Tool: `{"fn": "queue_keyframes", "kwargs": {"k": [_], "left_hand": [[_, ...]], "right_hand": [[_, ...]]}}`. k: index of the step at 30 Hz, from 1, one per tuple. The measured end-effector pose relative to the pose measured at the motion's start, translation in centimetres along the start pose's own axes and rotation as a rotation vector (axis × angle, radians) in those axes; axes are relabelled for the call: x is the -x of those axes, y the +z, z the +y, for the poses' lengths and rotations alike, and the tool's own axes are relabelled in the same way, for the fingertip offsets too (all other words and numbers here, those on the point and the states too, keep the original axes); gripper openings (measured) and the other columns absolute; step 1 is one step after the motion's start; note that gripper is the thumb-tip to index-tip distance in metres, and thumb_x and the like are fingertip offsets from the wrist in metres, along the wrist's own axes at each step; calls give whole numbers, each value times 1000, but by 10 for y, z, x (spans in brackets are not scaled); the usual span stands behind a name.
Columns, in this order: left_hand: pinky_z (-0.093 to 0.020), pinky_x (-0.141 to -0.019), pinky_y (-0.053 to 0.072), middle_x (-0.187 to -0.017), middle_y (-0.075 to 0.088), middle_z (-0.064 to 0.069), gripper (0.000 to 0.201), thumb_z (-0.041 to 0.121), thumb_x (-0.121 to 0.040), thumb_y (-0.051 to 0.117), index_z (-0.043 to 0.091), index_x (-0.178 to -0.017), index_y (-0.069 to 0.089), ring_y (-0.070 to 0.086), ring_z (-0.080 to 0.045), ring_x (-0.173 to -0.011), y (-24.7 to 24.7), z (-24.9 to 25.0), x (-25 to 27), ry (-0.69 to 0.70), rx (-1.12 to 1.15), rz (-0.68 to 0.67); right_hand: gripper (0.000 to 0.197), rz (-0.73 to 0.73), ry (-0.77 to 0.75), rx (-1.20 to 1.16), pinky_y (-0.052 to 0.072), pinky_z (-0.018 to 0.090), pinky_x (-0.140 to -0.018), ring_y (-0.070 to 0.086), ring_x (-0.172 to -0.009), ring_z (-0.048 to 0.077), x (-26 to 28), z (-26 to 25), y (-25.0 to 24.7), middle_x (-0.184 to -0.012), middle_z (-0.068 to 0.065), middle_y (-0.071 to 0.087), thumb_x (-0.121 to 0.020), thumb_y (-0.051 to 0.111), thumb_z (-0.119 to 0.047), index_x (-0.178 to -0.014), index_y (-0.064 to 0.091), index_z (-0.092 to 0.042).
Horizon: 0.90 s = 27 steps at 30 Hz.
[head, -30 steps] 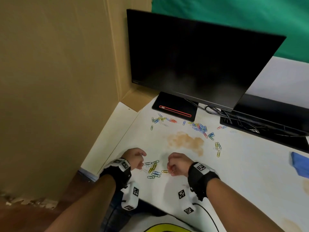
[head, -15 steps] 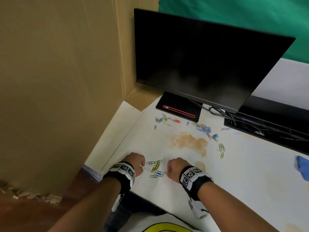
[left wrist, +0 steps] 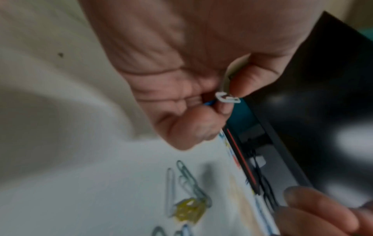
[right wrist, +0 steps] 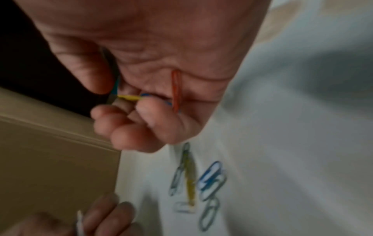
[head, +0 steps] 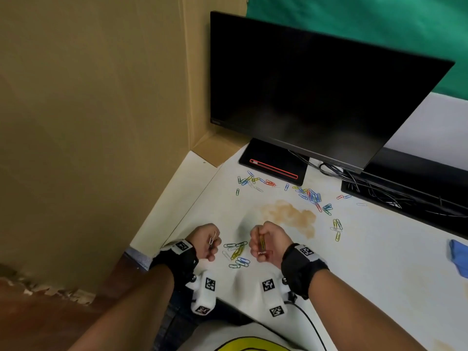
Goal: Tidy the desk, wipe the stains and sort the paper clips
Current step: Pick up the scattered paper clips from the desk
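Observation:
My left hand is turned palm up near the desk's front edge and pinches a white paper clip; something blue shows deeper in its curled fingers. My right hand, also turned up, pinches a yellow paper clip, and a red clip and a blue one lie in its palm. Between the hands a small heap of paper clips lies on the white desk. More coloured clips are scattered below the monitor. A brown stain spreads behind the right hand.
A black monitor on its stand base stands at the back, with cables to its right. A cardboard wall closes the left side. A blue cloth lies at the right edge. Another faint stain marks the front right.
Both hands have lifted off the desk and turned palm up, each now showing clips picked from the small heap. The camera view has also shifted slightly.

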<state>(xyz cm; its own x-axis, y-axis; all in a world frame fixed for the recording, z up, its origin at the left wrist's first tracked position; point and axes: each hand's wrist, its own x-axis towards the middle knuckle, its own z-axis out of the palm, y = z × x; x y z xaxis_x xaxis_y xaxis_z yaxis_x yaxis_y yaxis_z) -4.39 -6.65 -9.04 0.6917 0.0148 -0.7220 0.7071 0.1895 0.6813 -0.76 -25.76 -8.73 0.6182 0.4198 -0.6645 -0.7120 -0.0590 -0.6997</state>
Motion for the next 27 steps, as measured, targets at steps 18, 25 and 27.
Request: {"fn": "queue_keyframes", "kwargs": {"k": [18,25,27], "left_hand": [[-27,-86,48,-116,62,-3,28,25,-86,59,24,-114,61,61,-23,-105,27,-4,-20,340,-1408,120],[-30,-83,52,-106,68,-10,24,23,-87,56,6,-101,67,63,-26,-99,32,0,-22,280,-1525,85],[-26,-73,48,-93,65,-7,15,25,-85,56,10,-85,60,61,-24,-87,29,0,-22,274,-1387,135]], "right_hand": [[13,164,-170,1266,47,23,-71,61,-83,18,-13,10,-4,-91,0,66,-83,60,-25,-89,70,-20],[24,129,83,-74,22,16,-42,33,-43,17,0,8,-23,-56,6,43,-79,28,-4,-62,39,-15],[22,103,47,-81,23,17,-41,34,-45,17,1,7,-22,-56,6,45,-80,32,-5,-63,40,-15]]}}
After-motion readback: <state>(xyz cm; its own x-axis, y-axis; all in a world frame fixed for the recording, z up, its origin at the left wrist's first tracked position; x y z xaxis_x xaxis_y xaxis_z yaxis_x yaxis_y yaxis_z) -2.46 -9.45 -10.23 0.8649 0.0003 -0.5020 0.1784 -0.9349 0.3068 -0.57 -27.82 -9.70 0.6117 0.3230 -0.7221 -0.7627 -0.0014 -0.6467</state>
